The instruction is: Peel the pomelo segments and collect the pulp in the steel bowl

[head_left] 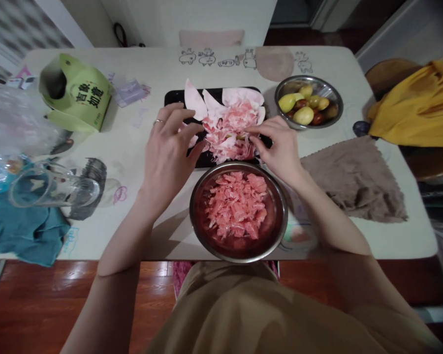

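A black tray (206, 160) holds a heap of pale pink pomelo membrane scraps (231, 130) and several thick white pieces of pomelo peel (195, 101). My left hand (172, 142) is over the tray's left side, fingers curved and thumb apart, close to the scraps. At the heap's right side is my right hand (276, 147), with index finger and thumb apart at the scraps; its other fingers are folded partly out of sight. Just in front of the tray, a steel bowl (195, 216) contains peeled red pomelo flesh (238, 204) in small chunks.
Behind my right hand stands a steel bowl (339, 105) of green and brown jujubes. A grey-brown cloth (358, 182) lies at right. On the left are a green carton (77, 93), a glass pitcher (55, 187) lying on its side, a teal cloth (29, 231) and clear plastic (15, 118).
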`<state>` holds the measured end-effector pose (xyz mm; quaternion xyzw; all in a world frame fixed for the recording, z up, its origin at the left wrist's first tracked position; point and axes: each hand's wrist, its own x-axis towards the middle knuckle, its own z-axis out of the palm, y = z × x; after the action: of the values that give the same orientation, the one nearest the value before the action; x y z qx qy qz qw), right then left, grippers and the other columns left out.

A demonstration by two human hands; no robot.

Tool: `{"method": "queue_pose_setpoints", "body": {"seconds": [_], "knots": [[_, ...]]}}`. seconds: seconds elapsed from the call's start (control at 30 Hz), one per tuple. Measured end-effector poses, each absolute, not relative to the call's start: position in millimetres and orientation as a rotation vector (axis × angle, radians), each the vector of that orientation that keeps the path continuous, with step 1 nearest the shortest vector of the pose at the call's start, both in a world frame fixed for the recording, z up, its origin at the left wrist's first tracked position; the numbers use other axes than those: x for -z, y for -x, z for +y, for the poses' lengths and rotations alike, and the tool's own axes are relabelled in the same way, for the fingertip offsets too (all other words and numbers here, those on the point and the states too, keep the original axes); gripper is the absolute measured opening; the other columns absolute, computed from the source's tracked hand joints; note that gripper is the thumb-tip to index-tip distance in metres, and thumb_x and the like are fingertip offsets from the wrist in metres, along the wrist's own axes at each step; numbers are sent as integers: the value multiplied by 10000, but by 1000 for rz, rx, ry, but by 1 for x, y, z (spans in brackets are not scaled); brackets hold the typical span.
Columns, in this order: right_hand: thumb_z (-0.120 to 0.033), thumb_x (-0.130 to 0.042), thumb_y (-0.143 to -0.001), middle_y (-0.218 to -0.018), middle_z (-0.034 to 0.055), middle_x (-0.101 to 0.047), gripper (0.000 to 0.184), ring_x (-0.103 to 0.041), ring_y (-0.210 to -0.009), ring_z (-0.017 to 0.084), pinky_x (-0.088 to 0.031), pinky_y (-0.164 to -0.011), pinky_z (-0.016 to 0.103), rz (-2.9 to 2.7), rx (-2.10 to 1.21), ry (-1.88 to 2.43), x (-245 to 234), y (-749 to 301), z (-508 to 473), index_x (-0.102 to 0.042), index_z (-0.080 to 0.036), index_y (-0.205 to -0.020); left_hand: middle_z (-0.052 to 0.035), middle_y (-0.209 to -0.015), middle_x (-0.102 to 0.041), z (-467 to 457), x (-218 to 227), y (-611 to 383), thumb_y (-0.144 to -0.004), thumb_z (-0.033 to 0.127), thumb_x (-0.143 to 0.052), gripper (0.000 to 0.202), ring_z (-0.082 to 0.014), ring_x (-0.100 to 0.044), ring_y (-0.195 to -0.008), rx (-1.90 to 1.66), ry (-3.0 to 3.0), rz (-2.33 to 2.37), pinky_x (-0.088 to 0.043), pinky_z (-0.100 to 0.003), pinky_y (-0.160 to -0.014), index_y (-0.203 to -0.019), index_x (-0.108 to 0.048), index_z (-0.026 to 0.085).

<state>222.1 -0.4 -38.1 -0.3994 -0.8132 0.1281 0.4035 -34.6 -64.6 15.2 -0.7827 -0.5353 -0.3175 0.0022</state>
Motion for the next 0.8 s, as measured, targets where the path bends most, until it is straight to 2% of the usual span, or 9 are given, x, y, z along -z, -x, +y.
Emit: {"method": "queue_pose_setpoints", "body": {"seconds": [0.17, 0.37, 0.47, 0.57, 0.63, 0.7, 0.8], "knots": [[-212, -532, -957, -978, 59, -784, 264, -656, -959, 281, -520, -892, 483, -2060, -322, 1023, 39, -225, 1, -773, -256, -1055, -104, -1450, -558, -52, -5, 42, -933, 246, -647, 231, -361, -411, -1464, 775, 2451, -1846, -404, -590, -1185, -1163, -655, 260], [-204, -494, -963, -1005, 49, -775, 295, -655, -978, 270, -506, -912, 479, -2110, -310, 1056, 37, -226, 1, -759, -286, -1063, -75, -1514, -524, -43, 9, 48, -902, 225, -665, 390, -340, -387, -1499, 642, 2426, -1912, -416, -565, -1188, -1280, -610, 303], [-201, -470, -974, -1034, 50, -766, 310, -652, -994, 266, -500, -921, 478, -2130, -311, 1069, 36, -226, -1, -753, -287, -1067, -116, -1562, -481, -35, 17, 50, -911, 218, -651, 495, -337, -390, -1504, 535, 2376, -2007, -393, -536, -1214, -1394, -548, 253], [-229, -479, -983, -1046, 54, -759, 289, -650, -1007, 273, -501, -931, 489, -2134, -330, 1061, 34, -227, -2, -750, -286, -1064, -119, -1614, -427, -29, 24, 51, -932, 214, -623, 563, -315, -346, -1541, 449, 2346, -2125, -355, -490, -1248, -1477, -484, 244], [-255, -478, -995, -1038, 54, -758, 282, -651, -1013, 280, -502, -943, 504, -2127, -346, 1051, 34, -227, -2, -749, -291, -1061, -154, -1624, -409, -27, 29, 51, -949, 225, -611, 584, -325, -331, -1550, 393, 2346, -2131, -353, -498, -1243, -1510, -453, 199], [-292, -481, -1005, -1036, 55, -758, 271, -651, -1021, 288, -503, -955, 521, -2119, -364, 1041, 34, -227, -3, -746, -306, -1061, -199, -1598, -437, -26, 34, 54, -946, 240, -628, 605, -354, -368, -1526, 351, 2355, -2096, -377, -528, -1213, -1516, -442, 151], [-369, -513, -1005, -1038, 57, -754, 239, -649, -1037, 302, -505, -975, 549, -2106, -378, 1027, 34, -227, -4, -741, -324, -1059, -197, -1524, -527, -25, 43, 58, -906, 244, -683, 610, -372, -504, -1420, 386, 2411, -2031, -431, -540, -1152, -1478, -483, 174]]}}
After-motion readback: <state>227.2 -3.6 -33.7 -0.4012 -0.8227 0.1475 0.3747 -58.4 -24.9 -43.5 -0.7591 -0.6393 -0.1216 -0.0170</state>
